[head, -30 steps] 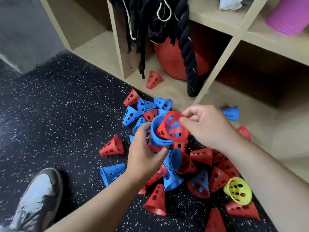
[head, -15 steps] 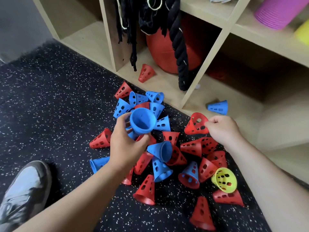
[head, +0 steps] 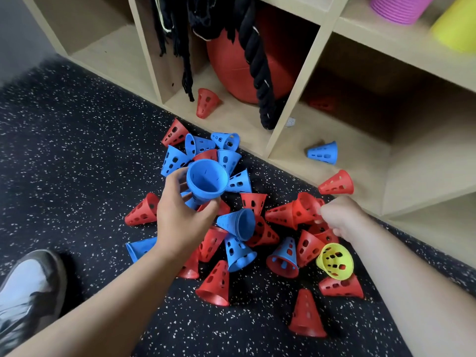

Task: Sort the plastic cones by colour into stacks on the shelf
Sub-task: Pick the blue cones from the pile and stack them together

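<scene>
Several red and blue perforated cones (head: 239, 222) lie in a heap on the speckled black floor, with one yellow cone (head: 334, 261) among them. My left hand (head: 183, 217) grips a stack of blue cones (head: 206, 182), mouth towards me, above the heap's left side. My right hand (head: 340, 217), blurred, pinches the rim of a red cone (head: 306, 208) that sits over another red cone lying in the heap. On the wooden shelf (head: 288, 117), a red cone (head: 206, 103) lies in the middle bay. In the right bay are a blue cone (head: 323, 153) and a red cone (head: 337, 182).
A big red ball (head: 239, 70) and a thick black rope (head: 260, 73) fill the middle bay. Purple (head: 399, 6) and yellow (head: 456, 32) stacks stand on the upper shelf at the right. My shoe (head: 25, 287) is at the lower left.
My right hand pulled the red cone out of the blue stack, carried it right and down, and lowered it onto a red cone in the heap. My left hand kept holding the blue stack.
</scene>
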### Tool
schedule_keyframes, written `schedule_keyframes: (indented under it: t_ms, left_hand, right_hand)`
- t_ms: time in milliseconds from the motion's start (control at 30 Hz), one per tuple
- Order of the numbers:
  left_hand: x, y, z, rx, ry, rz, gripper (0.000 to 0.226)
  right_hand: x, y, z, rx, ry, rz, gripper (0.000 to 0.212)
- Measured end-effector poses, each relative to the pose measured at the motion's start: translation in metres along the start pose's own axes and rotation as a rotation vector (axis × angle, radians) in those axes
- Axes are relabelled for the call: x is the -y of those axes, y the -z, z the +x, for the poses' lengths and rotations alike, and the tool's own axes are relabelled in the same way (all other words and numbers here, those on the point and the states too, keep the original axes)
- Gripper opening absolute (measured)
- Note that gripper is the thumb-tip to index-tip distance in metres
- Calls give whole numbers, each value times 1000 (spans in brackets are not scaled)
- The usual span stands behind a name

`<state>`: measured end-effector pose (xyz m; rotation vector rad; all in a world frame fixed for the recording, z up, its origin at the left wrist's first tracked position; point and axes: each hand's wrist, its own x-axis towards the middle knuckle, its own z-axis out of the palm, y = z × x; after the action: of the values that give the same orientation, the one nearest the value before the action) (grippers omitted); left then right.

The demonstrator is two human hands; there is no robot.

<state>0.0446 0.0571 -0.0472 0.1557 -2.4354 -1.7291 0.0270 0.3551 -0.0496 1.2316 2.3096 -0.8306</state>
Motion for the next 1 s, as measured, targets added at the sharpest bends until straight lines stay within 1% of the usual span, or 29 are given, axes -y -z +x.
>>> schedule_keyframes:
  t_ms: [33, 67, 100, 167, 233, 267, 300, 333, 400, 433, 500, 567, 600, 800, 1000]
  left_hand:
    - [0, 0, 0, -2, -7, 6, 58]
    - [0, 1, 1, -4, -9, 9, 58]
    - [0, 2, 1, -7, -6, 7, 58]
    - [2, 3, 2, -16, 6, 4, 58]
    - [4, 4, 4, -25, 19, 1, 59]
    - [5, 5, 5, -26, 24, -1, 60]
    - [6, 5, 6, -26, 30, -2, 61]
    - [7, 5, 7, -26, 35, -2, 61]
    - [10, 6, 9, -28, 33, 5, 62]
    - [11, 7, 9, -31, 26, 13, 62]
    - [15, 9, 11, -34, 22, 25, 63]
    - [19, 11, 12, -35, 38, 25, 62]
    - [21, 12, 12, -37, 41, 23, 61]
    - [29, 17, 16, -47, 47, 19, 62]
    - [32, 15, 17, -38, 33, 36, 61]
  right_hand:
    - [1, -2, 0, 93, -62, 83, 9]
    - [2, -6, 1, 169, -92, 112, 8]
    - [3, -8, 1, 224, -86, 118, 9]
    - [6, -15, 3, 250, -24, -23, 16]
    - [10, -22, 4, 153, 114, -339, 23]
    - [12, -25, 4, 67, 188, -490, 24]
    - [15, -27, 3, -40, 260, -557, 23]
    - [21, -27, -1, -130, 335, -533, 20]
    - [36, -30, -9, -240, 521, -355, 22]
    - [45, -33, -15, -248, 597, -262, 24]
    - [64, -44, -26, -166, 671, -146, 23]
    - [77, -62, -32, -70, 656, -115, 24]
    - [80, -72, -31, -49, 640, -100, 25]
    - [85, -102, -26, -76, 555, 111, 11]
    - [80, -105, -21, -76, 563, 92, 16]
